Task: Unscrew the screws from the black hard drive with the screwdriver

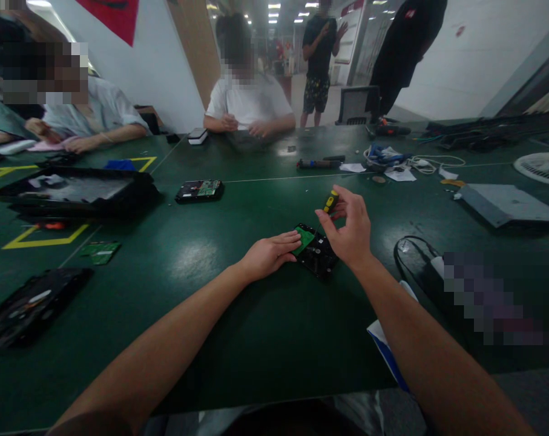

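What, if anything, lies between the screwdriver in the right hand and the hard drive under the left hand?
Nothing visible. The right hand holds the screwdriver just above the hard drive, while the left hand rests on its green circuit board at the near-left edge.

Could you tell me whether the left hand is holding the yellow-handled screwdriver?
No, the right hand holds the yellow-handled screwdriver; the left hand rests on the black hard drive.

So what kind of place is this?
Likely an electronics teardown workshop: a hard drive under the hands, a screwdriver in the right hand, another drive and a loose circuit board on the green table.
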`<state>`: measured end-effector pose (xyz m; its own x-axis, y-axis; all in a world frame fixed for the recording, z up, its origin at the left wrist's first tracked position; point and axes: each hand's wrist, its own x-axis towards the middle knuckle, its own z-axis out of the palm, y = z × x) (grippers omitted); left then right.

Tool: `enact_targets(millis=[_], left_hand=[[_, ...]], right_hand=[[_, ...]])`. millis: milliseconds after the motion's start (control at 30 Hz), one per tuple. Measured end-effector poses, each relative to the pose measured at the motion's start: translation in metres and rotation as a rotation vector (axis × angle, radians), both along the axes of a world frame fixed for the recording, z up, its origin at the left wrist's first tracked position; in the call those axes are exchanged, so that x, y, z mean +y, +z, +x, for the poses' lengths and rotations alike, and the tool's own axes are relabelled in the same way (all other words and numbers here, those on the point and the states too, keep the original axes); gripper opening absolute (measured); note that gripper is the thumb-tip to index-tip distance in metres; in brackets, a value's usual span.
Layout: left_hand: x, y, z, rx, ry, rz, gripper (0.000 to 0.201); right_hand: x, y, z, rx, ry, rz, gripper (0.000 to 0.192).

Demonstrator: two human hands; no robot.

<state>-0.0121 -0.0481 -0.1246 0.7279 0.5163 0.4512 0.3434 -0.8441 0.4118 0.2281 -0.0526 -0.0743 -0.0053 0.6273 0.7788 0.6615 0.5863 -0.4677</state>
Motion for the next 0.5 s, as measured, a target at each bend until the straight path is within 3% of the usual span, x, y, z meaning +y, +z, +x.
enact_targets(millis=[500], left_hand=[[-0.0003, -0.0001, -0.0004, -0.002, 0.001, -0.001, 0.045]], right_hand=[[0.0043, -0.0049, 0.0004, 0.022, 0.005, 0.009, 0.059]])
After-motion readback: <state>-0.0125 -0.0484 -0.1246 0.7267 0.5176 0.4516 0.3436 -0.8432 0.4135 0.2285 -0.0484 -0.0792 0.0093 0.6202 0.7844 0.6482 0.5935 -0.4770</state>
